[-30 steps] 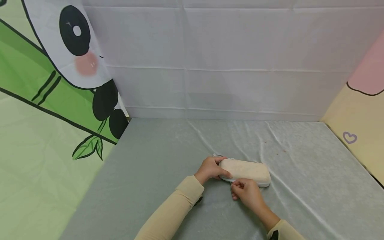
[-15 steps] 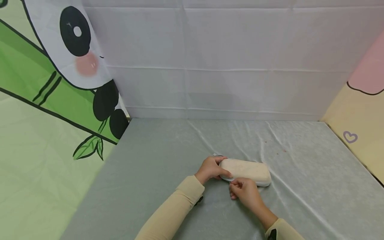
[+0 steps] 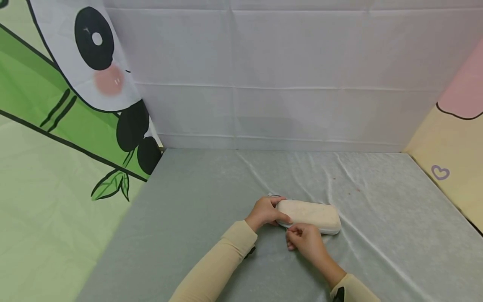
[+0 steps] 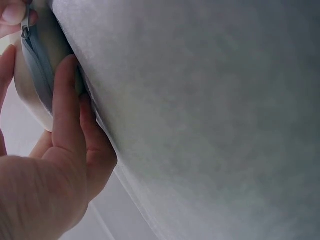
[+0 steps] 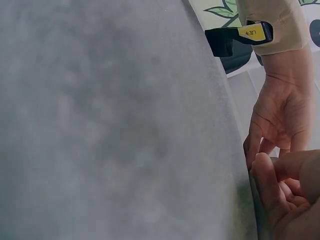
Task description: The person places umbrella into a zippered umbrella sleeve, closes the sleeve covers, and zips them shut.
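A long, rounded, cream zippered case [image 3: 311, 214] lies on the grey cloth, right of the table's middle. My left hand [image 3: 264, 213] grips its left end, thumb on top; in the left wrist view the fingers [image 4: 67, 102] hold it along the side and from beneath. At the case's near side, my right hand [image 3: 306, 241] pinches the zipper pull [image 4: 25, 20]. The grey-blue zipper [image 4: 40, 70] runs on past the pull toward the left hand, and its teeth look joined there. In the right wrist view, both hands hide most of the case.
Wrinkled grey cloth [image 3: 203, 188] covers the table. A white sheet [image 3: 264, 84] hangs along the back. Printed cloths stand at both sides, with a panda and bamboo [image 3: 75, 100] on the left and a pink and cream pattern [image 3: 453, 138] on the right.
My right hand has slid a little to the left along the case's near side with the zipper pull. The left hand and the case have stayed in place.
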